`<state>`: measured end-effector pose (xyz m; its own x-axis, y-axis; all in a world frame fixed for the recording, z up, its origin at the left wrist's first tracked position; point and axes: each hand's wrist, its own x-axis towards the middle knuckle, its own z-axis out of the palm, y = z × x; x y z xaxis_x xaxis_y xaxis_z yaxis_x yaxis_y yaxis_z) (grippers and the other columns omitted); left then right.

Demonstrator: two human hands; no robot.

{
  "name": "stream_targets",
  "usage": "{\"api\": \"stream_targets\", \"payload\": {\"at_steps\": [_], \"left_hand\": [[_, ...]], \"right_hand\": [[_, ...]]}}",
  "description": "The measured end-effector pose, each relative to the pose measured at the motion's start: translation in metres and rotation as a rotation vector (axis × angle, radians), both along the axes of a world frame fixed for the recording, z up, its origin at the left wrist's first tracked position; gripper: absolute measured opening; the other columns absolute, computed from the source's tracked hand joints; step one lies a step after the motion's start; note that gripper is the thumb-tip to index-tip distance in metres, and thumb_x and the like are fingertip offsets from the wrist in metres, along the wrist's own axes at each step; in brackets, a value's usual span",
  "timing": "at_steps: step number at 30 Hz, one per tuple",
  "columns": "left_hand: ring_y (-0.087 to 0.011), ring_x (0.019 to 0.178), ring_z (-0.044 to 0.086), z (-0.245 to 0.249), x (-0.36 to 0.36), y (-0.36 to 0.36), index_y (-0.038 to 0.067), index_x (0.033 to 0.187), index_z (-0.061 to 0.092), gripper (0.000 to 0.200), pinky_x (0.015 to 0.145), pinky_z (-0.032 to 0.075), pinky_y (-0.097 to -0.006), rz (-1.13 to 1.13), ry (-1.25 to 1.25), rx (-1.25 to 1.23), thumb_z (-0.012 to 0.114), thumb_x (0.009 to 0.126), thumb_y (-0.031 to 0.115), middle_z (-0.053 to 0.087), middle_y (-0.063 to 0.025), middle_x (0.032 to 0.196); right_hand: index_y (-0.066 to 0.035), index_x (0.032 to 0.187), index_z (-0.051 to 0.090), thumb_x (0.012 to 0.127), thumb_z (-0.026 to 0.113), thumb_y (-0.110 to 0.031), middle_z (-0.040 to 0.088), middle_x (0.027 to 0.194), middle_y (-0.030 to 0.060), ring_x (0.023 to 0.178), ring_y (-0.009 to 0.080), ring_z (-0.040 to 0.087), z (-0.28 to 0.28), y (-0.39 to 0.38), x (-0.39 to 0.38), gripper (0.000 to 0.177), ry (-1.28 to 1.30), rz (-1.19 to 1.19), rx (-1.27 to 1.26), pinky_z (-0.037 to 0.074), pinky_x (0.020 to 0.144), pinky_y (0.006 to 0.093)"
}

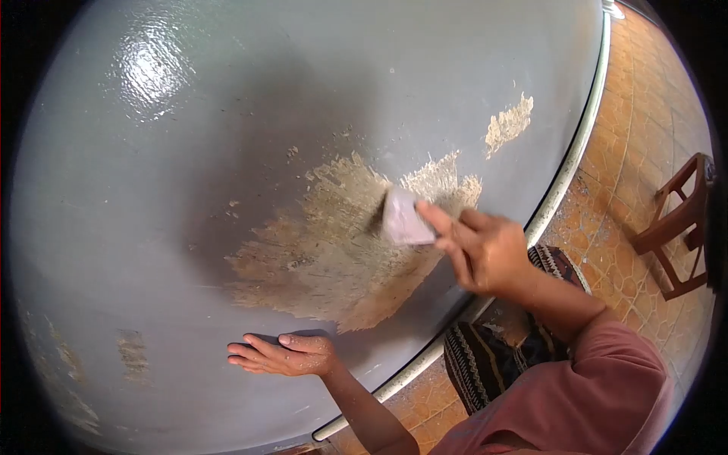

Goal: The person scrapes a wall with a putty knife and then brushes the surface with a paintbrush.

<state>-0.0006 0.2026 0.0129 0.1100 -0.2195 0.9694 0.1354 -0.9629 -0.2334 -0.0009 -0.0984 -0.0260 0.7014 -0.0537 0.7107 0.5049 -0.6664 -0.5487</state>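
Grey wall [227, 152]: right hand [485, 250] grips scraper [406, 218] on bare patch [334, 250]; left hand [284, 354] flat.

no readable text, no labels, no numbers on any surface

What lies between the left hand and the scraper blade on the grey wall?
In the head view, only the large tan patch of scraped-off paint lies between left hand and scraper blade.

Tiled floor [644, 129] (orange), wooden stool [667, 226]
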Motion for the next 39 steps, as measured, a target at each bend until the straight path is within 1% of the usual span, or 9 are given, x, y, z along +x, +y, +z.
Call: {"api": "stream_targets", "payload": {"at_steps": [4,8,14,15,19,28,34,38,39], "left_hand": [[-0.0414,0.14,0.02,-0.001,-0.003,0.0,-0.002,0.138,0.039,0.047,0.111,0.015,-0.0551,0.006,0.035,-0.023,0.032,0.099,0.022,0.029,-0.0217,0.149],[-0.041,0.14,0.021,-0.001,-0.001,0.003,-0.002,0.138,0.04,0.047,0.111,0.016,-0.0544,-0.003,0.019,0.002,0.032,0.099,0.023,0.03,-0.0209,0.149],[-0.0397,0.139,0.023,0.001,-0.002,-0.001,-0.002,0.138,0.041,0.046,0.111,0.018,-0.0537,0.007,0.011,0.006,0.031,0.1,0.024,0.031,-0.0192,0.148],[-0.0397,0.139,0.023,0.001,-0.001,-0.001,-0.002,0.137,0.041,0.046,0.111,0.018,-0.0539,0.003,0.008,0.013,0.031,0.1,0.024,0.031,-0.0193,0.149],[-0.0415,0.14,0.02,0.0,-0.003,0.003,-0.001,0.139,0.038,0.047,0.111,0.016,-0.0542,-0.008,0.029,0.008,0.032,0.099,0.023,0.029,-0.0216,0.149],[-0.0407,0.14,0.019,-0.001,-0.003,0.0,-0.001,0.139,0.039,0.047,0.112,0.014,-0.0539,-0.001,0.034,-0.021,0.032,0.099,0.023,0.028,-0.021,0.15],[-0.0407,0.141,0.019,-0.001,-0.003,-0.001,0.0,0.139,0.038,0.047,0.112,0.014,-0.0544,0.015,0.042,-0.028,0.031,0.099,0.023,0.027,-0.021,0.15],[-0.0407,0.141,0.019,-0.001,-0.003,0.0,0.001,0.14,0.038,0.047,0.112,0.013,-0.0549,0.009,0.043,-0.021,0.031,0.099,0.023,0.026,-0.021,0.15],[-0.0407,0.141,0.019,-0.001,-0.002,-0.001,0.002,0.14,0.038,0.047,0.112,0.013,-0.055,0.003,0.044,-0.023,0.031,0.099,0.023,0.026,-0.0209,0.15]], "right_hand": [[-0.015,0.133,0.053,0.086,0.059,-0.016,0.053,0.06,0.0067,0.044,0.0207,0.05,0.033,-0.005,0.015,0.047,-0.067,-0.032,-0.022,0.042,0.043,0.0333],[-0.016,0.134,0.053,0.087,0.058,-0.015,0.051,0.059,0.0052,0.044,0.0207,0.05,0.01,-0.006,0.0,0.047,0.014,-0.02,-0.031,0.043,0.043,0.0322],[-0.016,0.132,0.054,0.086,0.06,-0.016,0.052,0.06,0.0045,0.046,0.0208,0.051,0.031,-0.006,0.012,0.046,-0.018,-0.033,-0.05,0.045,0.046,0.031],[-0.018,0.132,0.055,0.087,0.06,-0.017,0.052,0.061,0.0043,0.046,0.0209,0.051,0.028,-0.007,0.01,0.045,-0.035,0.003,0.046,0.044,0.046,0.0309],[-0.019,0.132,0.054,0.087,0.059,-0.017,0.052,0.061,0.0036,0.048,0.0211,0.052,0.0,-0.001,-0.007,0.046,0.121,-0.039,-0.05,0.045,0.047,0.0319],[-0.018,0.134,0.052,0.087,0.059,-0.017,0.048,0.058,0.004,0.046,0.0215,0.049,0.002,-0.002,-0.004,0.047,0.041,-0.048,-0.042,0.042,0.043,0.0321],[-0.018,0.133,0.054,0.088,0.059,-0.019,0.05,0.058,0.0047,0.044,0.0204,0.049,0.031,-0.005,0.012,0.045,-0.069,-0.016,0.036,0.042,0.043,0.0327],[-0.018,0.134,0.053,0.09,0.058,-0.021,0.053,0.06,0.0067,0.043,0.0191,0.05,0.001,0.001,-0.005,0.045,0.052,-0.009,-0.056,0.04,0.041,0.0336],[-0.019,0.134,0.053,0.09,0.057,-0.021,0.051,0.059,0.005,0.043,0.0188,0.05,0.007,-0.001,0.002,0.044,-0.032,-0.052,-0.063,0.042,0.041,0.0332]]}}
